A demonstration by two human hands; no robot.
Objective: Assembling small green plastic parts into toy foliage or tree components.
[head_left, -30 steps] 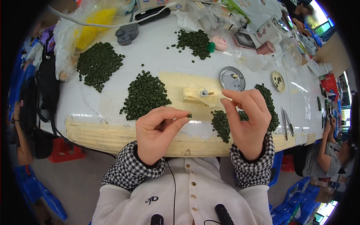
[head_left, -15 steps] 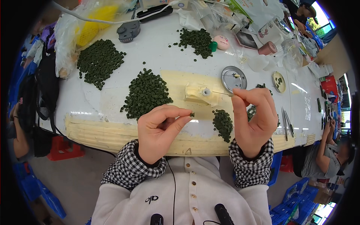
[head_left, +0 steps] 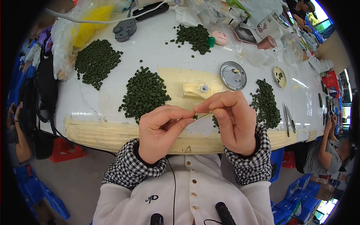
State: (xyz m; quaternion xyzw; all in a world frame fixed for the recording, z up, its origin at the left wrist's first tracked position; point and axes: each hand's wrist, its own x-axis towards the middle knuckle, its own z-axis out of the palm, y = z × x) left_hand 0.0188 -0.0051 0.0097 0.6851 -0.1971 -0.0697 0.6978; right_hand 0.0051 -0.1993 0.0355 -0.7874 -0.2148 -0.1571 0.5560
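Observation:
My left hand (head_left: 159, 131) pinches a small dark green round part (head_left: 195, 117) between thumb and forefinger, above the front of the table. In my right hand (head_left: 238, 125), closed, is a thin metal needle (head_left: 203, 115); its tip reaches the green part, and whether it has entered the hole I cannot tell. Both sets of fingertips nearly meet. Just beyond them sits a block wrapped in cream tape (head_left: 193, 90) with a pale round socket on it. A heap of dark green round parts (head_left: 146, 92) lies beyond my left hand; a smaller heap is mostly hidden by my right.
More green heaps lie far left (head_left: 98, 62), at the back (head_left: 193, 37) and on the right (head_left: 267, 103). A round metal dish (head_left: 224, 80), a small cream dish (head_left: 275, 71) and tweezers (head_left: 288, 120) are to the right. Plastic bags, a mug (head_left: 268, 28) and a cable (head_left: 93, 21) crowd the back.
My right hand has brought the needle from the taped block's socket leftward and nearer, to the green part in my left hand. The left hand stays almost in place.

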